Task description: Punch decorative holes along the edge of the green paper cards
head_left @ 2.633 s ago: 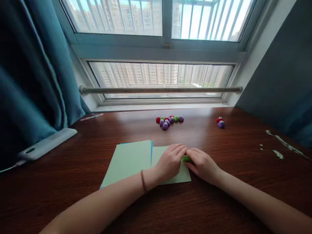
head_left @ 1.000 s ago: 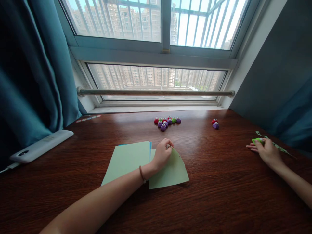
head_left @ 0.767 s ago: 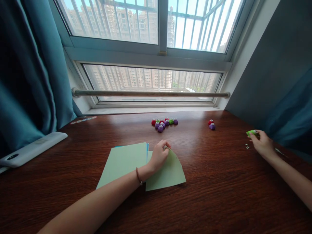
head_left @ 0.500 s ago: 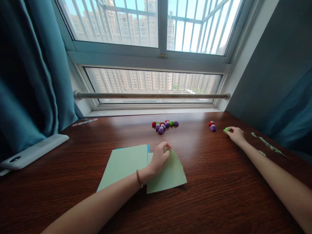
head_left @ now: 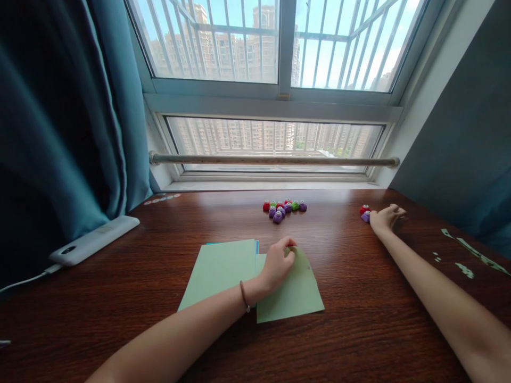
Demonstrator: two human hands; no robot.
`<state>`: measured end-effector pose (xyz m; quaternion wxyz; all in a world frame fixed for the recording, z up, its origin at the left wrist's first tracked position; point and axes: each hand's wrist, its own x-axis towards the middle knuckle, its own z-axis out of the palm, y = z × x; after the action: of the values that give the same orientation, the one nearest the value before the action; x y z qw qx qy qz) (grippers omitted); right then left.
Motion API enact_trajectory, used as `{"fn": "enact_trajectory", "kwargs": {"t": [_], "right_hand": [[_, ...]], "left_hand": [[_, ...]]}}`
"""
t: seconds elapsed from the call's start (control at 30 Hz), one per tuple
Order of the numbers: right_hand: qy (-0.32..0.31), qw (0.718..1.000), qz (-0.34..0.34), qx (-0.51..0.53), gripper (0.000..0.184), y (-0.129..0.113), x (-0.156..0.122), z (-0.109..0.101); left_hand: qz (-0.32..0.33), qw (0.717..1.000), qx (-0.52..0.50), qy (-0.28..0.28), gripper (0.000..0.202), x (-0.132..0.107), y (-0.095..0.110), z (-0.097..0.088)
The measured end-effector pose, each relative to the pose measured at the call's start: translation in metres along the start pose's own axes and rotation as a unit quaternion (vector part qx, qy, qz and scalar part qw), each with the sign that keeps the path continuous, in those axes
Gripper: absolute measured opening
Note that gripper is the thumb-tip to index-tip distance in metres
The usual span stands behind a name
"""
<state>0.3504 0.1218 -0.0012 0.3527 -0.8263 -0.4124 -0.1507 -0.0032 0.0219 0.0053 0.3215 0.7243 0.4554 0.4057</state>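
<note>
On the table [head_left: 359, 298], left hand [head_left: 279, 264] pinches a sheet [head_left: 295, 292] edge; right hand [head_left: 385, 217] grip unclear.

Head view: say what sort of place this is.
Probably a room in a high-rise flat, set up for paper craft: wooden desk, barred window facing tower blocks, curtain, paper pinched by the left hand.
</note>
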Motion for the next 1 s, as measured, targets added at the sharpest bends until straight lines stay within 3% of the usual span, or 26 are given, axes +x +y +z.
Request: {"fn": "enact_trajectory", "kwargs": {"t": [0.07,0.17,0.27,0.37,0.5,0.6,0.73,0.9,1.0], "right_hand": [[-0.011,0.999,-0.045,0.015,0.044,-0.032,-0.013,-0.003],[-0.103,0.979,-0.17,0.053,0.02,-0.088,-0.039,-0.003],[-0.185,0.94,-0.273,0.083,0.025,-0.143,-0.077,-0.003],[-0.223,0.904,-0.348,0.108,0.027,-0.188,-0.113,-0.006],[-0.26,0.864,-0.411,0.131,0.027,-0.218,-0.14,-0.006],[-0.273,0.862,-0.405,0.133,0.027,-0.22,-0.145,-0.002],[-0.274,0.875,-0.366,0.157,0.023,-0.203,-0.142,0.0],[-0.272,0.882,-0.308,0.231,0.035,-0.152,-0.136,-0.025],[-0.313,0.848,-0.228,0.363,0.035,-0.111,-0.14,-0.051]], "left_hand": [[0.002,1.0,-0.004,-0.003,0.018,0.0,0.0,0.0],[0.003,1.0,-0.009,-0.005,0.019,0.0,0.0,0.0],[0.008,1.0,-0.013,-0.007,0.021,0.0,0.001,-0.001],[0.015,1.0,-0.016,-0.01,0.022,-0.001,0.002,-0.001],[0.017,1.0,-0.021,0.001,0.024,-0.001,0.0,-0.001],[0.014,0.999,-0.03,0.012,0.028,-0.001,-0.003,0.001],[0.011,0.999,-0.039,0.021,0.03,-0.001,-0.005,0.003],[0.015,0.999,-0.043,0.028,0.029,-0.001,-0.005,0.002],[0.016,0.998,-0.043,0.032,0.027,-0.001,-0.006,0.002]]}}
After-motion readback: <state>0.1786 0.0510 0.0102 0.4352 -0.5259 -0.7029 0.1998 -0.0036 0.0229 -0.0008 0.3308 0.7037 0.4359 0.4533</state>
